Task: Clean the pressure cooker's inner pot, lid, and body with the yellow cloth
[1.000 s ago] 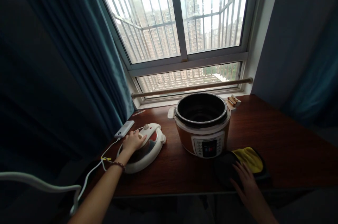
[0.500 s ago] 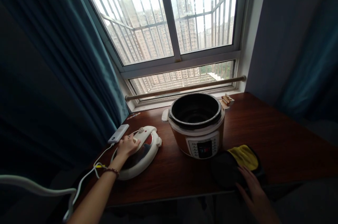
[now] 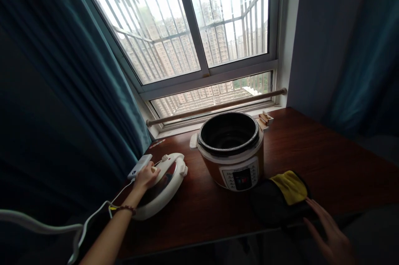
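Observation:
A white cooker lid [image 3: 170, 192] with a dark clear panel lies at the left of the brown table, its right side tilted up. My left hand [image 3: 147, 175] is closed round the lid's handle. Right of it stands the cooker body [image 3: 208, 167] with its top uncovered, a black inner pot [image 3: 230, 132] inside and a control panel in front. A black pouch or cloth [image 3: 268, 202] with a yellow cloth [image 3: 290, 188] on it lies at the cooker's front right. My right hand [image 3: 330, 231] is beside its right edge, fingers stretched apart, holding nothing.
A white power bank [image 3: 140, 167] with a white cable lies behind my left hand. A small wooden-and-white item [image 3: 265, 119] sits behind the cooker. The table [image 3: 330, 152] reaches a barred window, with a rod [image 3: 218, 107] across its bottom and blue curtains beside it.
My left hand has shifted slightly left and closed round the lid's handle; the lid has moved left and tilted. My right hand has moved right, off the black cloth.

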A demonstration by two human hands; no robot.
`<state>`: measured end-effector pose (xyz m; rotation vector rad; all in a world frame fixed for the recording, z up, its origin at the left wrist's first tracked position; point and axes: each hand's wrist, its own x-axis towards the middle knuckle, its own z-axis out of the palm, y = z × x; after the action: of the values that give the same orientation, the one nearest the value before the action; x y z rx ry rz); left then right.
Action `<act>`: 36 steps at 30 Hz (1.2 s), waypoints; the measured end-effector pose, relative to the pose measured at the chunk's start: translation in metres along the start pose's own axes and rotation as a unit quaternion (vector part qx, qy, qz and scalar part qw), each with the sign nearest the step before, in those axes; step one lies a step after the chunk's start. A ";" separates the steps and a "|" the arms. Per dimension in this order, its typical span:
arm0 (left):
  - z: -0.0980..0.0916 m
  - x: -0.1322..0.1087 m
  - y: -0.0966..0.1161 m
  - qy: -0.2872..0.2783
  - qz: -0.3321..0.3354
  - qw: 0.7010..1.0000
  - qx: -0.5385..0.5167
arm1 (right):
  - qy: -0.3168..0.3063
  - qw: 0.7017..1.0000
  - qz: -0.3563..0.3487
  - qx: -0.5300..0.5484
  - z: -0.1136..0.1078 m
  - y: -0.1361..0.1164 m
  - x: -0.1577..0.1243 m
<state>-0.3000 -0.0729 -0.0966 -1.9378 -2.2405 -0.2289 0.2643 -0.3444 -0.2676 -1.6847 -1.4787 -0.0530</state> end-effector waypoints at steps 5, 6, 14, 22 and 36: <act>-0.030 0.002 -0.018 0.053 -0.022 0.998 -0.022 | -0.004 0.998 0.047 0.046 -0.010 -0.045 0.017; -0.039 0.000 -0.020 0.074 -0.026 0.997 -0.027 | -0.028 0.996 0.040 0.076 -0.012 -0.065 0.024; -0.137 -0.049 0.013 0.289 0.054 0.947 -0.130 | -0.209 0.913 -0.155 0.314 -0.010 -0.261 0.124; -0.200 -0.078 0.109 0.326 0.132 0.909 -0.222 | -0.058 0.918 -0.163 0.358 0.003 -0.328 0.186; -0.214 -0.035 0.267 0.276 0.165 0.935 -0.152 | -0.024 0.963 -0.156 0.219 -0.040 -0.211 0.279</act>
<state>-0.0248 -0.1169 0.1045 -2.0196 -1.5645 -0.9822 0.1925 -0.1679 0.0279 -1.0997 -1.6401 0.1365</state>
